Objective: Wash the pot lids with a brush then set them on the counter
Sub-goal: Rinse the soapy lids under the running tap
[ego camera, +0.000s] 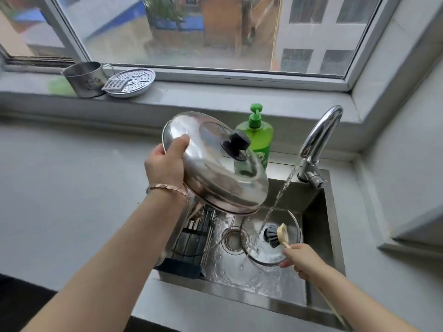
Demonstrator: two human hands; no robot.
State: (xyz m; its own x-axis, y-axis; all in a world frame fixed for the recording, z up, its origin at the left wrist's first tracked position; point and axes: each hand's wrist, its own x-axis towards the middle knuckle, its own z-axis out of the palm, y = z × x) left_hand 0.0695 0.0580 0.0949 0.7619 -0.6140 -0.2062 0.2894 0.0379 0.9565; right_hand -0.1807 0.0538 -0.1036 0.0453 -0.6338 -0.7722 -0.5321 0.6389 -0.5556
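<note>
Two lids in play: steel lid (215, 164) pinched at its rim by left hand (165, 164), above the sink (318, 224), likely counter-bound; glass lid (271, 238) under the brush (275, 233), right hand (302, 259) closed on its handle, unwashed.

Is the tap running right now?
On. A stream of water falls from the faucet onto the brush held by the right hand over the glass lid in the sink.
</note>
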